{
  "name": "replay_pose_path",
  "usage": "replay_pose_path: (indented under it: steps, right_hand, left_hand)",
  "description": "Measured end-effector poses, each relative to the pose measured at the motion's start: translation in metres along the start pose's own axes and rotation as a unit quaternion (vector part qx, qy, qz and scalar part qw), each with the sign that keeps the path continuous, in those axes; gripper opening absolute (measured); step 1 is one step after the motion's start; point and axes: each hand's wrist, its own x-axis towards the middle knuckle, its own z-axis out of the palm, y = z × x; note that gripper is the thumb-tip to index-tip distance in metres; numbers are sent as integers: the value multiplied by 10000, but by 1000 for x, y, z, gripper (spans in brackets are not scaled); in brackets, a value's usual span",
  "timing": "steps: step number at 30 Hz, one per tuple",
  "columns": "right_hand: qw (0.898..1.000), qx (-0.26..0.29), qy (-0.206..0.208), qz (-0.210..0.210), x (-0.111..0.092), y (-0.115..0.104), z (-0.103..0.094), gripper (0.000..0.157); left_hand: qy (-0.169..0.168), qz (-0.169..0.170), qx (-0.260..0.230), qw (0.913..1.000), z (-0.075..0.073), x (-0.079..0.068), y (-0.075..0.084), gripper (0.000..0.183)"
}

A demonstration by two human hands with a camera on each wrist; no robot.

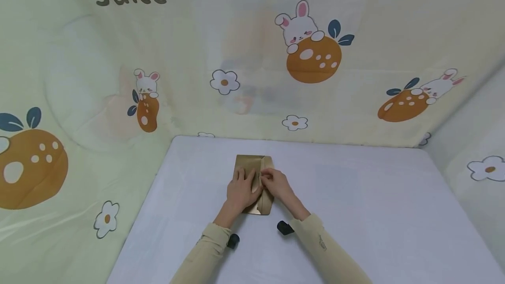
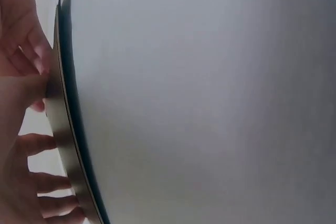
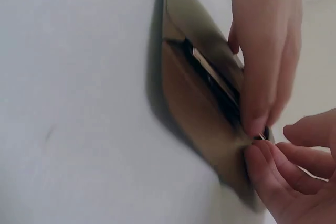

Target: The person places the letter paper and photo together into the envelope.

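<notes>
A gold envelope (image 1: 248, 161) lies on the white table, its long flap side (image 1: 266, 203) to the right. My left hand (image 1: 241, 189) rests on it with fingers spread and straight, the thumb at the opening. From the right, my right hand (image 1: 277, 184) pinches the envelope's edge at the opening between thumb and curled fingers. In the right wrist view the flap (image 3: 197, 106) stands folded out, and a thin pale edge (image 3: 210, 72) shows inside the dark slit. The left wrist view has the envelope (image 2: 68, 124) edge-on, slightly raised, under the left fingers.
The white table (image 1: 355, 196) stretches out on both sides of the envelope. Behind it hangs a cream curtain (image 1: 252, 47) printed with rabbits, oranges and flowers. Small black devices (image 1: 284, 228) sit by both sleeves.
</notes>
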Motion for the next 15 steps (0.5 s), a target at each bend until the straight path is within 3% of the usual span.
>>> replay_pose_path:
  steps: [8, 15]
  right_hand:
    - [9941, -858, 325, -574, -19, 12, -19, 29]
    - [9709, -2175, 414, -911, -40, 36, -35, 44]
  left_hand:
    - [-98, -41, 206, 9997, 4, 1, -4, 65]
    - [-11, 35, -223, 9997, 14, 2, -19, 69]
